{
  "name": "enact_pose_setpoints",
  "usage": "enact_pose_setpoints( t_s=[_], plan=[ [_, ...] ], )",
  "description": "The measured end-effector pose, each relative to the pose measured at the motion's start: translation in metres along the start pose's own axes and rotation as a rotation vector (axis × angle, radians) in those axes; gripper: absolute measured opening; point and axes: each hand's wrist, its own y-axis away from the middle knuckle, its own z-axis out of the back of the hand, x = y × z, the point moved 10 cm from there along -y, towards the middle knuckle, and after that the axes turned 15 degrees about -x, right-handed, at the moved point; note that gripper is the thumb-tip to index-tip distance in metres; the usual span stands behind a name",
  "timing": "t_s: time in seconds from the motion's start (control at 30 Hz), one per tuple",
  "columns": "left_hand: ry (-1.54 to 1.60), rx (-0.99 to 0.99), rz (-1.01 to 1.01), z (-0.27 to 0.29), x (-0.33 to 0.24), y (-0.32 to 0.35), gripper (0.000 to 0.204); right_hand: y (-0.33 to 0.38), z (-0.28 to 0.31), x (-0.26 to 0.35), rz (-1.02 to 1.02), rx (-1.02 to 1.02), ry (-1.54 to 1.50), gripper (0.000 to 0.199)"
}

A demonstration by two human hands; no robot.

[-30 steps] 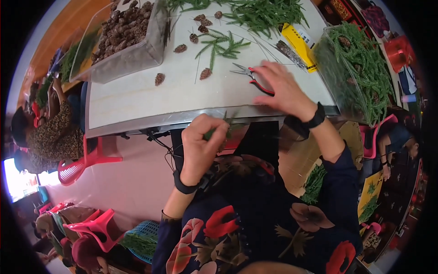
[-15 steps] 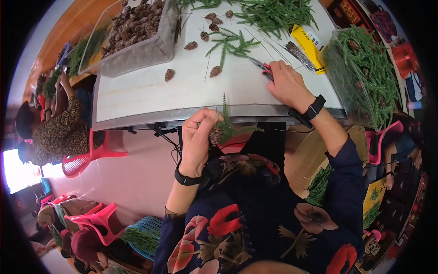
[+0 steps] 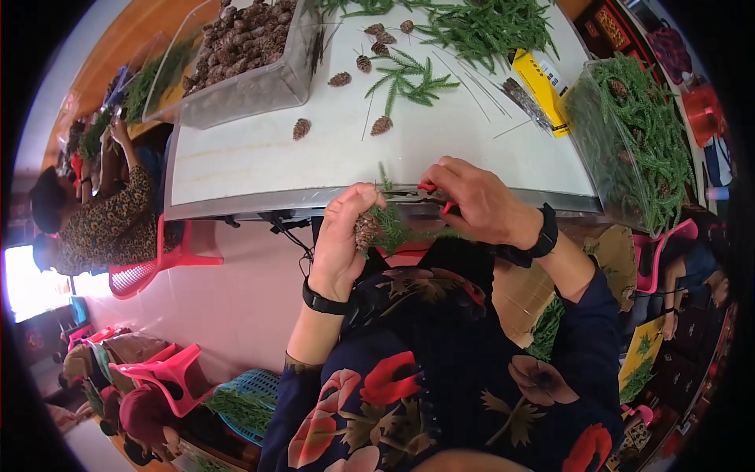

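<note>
Over the table's front edge, my left hand (image 3: 346,224) is closed on a green artificial pine sprig (image 3: 391,226) with a brown pine cone (image 3: 366,231) attached. My right hand (image 3: 480,203) grips red-handled pliers (image 3: 429,192). Their jaws reach the sprig beside my left fingertips; exactly what lies between the jaws is too small to make out. On the white table (image 3: 252,161) ahead lie several loose pine cones (image 3: 381,125) and a flat green sprig (image 3: 413,79). Thin wires (image 3: 472,86) are scattered to its right.
A clear bin of pine cones (image 3: 244,110) stands at the far left. To the right are a yellow packet (image 3: 543,90) and a clear bin of finished sprigs (image 3: 645,149). More greenery (image 3: 487,31) is piled at the back. Another person (image 3: 110,212) sits at the left by a pink chair (image 3: 169,263).
My right hand has brought the pliers from above the table, left and toward me, to the sprig. The left hand has stayed nearly in place, turning the sprig slightly.
</note>
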Motion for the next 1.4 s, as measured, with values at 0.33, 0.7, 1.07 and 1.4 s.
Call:
enact_pose_setpoints(
  t_s=[0.33,0.7,1.07,1.4],
  plan=[
    [0.078,-0.009,-0.015,0.008,-0.004,-0.002,0.017,-0.009,-0.002,0.005,0.037,-0.009,-0.016,0.04],
    [0.083,0.031,-0.032,-0.004,0.001,0.004,0.015,-0.014,-0.003,0.014,-0.002,0.021,-0.034,0.035],
    [0.164,0.296,0.277,-0.021,0.014,0.021,0.02,-0.028,-0.009,0.025,0.161,0.108,-0.104,0.036],
    [0.178,0.28,0.247,-0.024,0.01,0.022,0.02,-0.025,-0.005,0.028,0.167,0.076,-0.083,0.029]
  ],
)
